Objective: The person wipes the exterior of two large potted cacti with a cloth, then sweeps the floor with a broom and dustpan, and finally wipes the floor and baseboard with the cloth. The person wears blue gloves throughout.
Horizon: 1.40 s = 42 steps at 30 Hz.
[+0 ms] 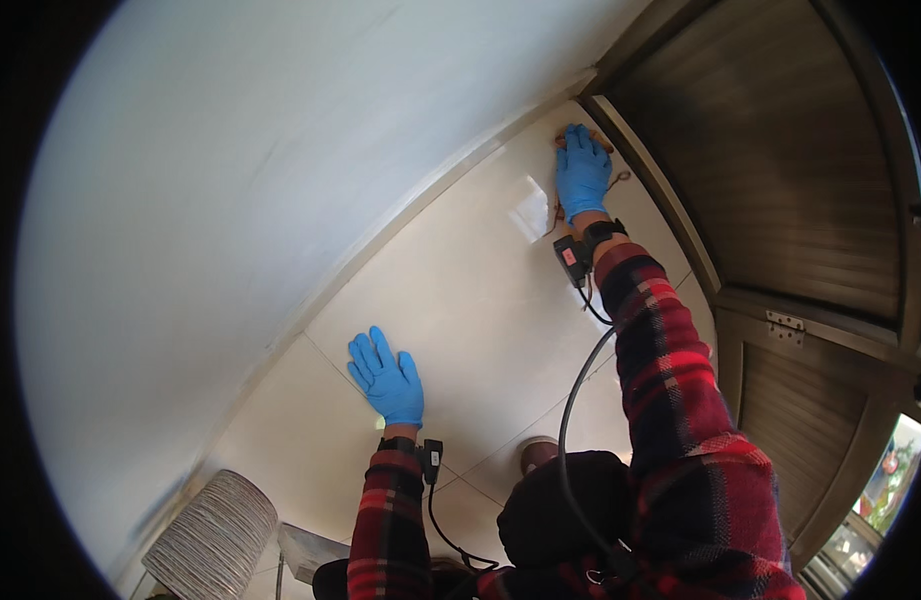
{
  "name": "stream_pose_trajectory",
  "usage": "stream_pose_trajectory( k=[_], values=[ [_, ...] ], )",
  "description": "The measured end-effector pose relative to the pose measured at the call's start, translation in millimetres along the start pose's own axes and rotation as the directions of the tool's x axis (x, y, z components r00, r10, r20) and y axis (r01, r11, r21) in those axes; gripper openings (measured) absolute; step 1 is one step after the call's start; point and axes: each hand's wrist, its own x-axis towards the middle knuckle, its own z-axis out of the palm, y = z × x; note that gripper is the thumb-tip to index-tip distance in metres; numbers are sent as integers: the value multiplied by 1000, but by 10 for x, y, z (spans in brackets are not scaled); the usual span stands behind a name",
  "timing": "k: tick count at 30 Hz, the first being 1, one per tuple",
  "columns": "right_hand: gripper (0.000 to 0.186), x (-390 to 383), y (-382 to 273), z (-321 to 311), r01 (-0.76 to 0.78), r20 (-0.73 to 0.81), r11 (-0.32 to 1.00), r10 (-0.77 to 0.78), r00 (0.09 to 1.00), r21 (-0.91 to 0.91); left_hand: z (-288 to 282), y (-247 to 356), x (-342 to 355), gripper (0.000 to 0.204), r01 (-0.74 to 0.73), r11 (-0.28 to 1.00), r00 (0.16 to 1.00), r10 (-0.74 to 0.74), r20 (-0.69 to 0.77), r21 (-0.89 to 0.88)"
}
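Both my hands wear blue gloves. My right hand (583, 175) reaches far forward to the floor corner between the wall and the dark door, palm down over an orange-brown cloth (604, 142). Most of that cloth is hidden under the hand; bits of it and a small thin loop (620, 177) stick out at the sides. Nearer to me, on the left, my left hand (386, 382) has its fingers spread and holds nothing. Whether it rests on the pale tiled floor (450, 290) or hovers over it, I cannot tell.
A white wall (200, 200) with a low skirting runs along the left. To the right stands a dark panelled door (770, 150) with a metal hinge (785, 328). A grey ribbed cylinder (215, 535) sits at the lower left. Black cables (572, 400) run from my wrist devices.
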Motion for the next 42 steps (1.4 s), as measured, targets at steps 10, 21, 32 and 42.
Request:
stream_pose_trajectory(
  k=[10,21,32,42],
  values=[
    [31,-973,-1573,57,106,172,912,-187,967,395,-35,-59,1,61,-24,996,999,21,-37,-87],
    [53,-2225,-3031,-385,583,208,644,-739,640,495,-413,-834,-775,40,166,831,955,-269,-121,-531],
    [32,-1007,-1615,-315,158,172,975,-185,968,157,-580,-1791,-1683,41,404,708,767,-607,-208,-579],
    [50,-2312,-3116,-468,547,151,543,-784,602,637,-592,-2103,-1914,40,511,704,696,-675,-244,-493]
  ],
)
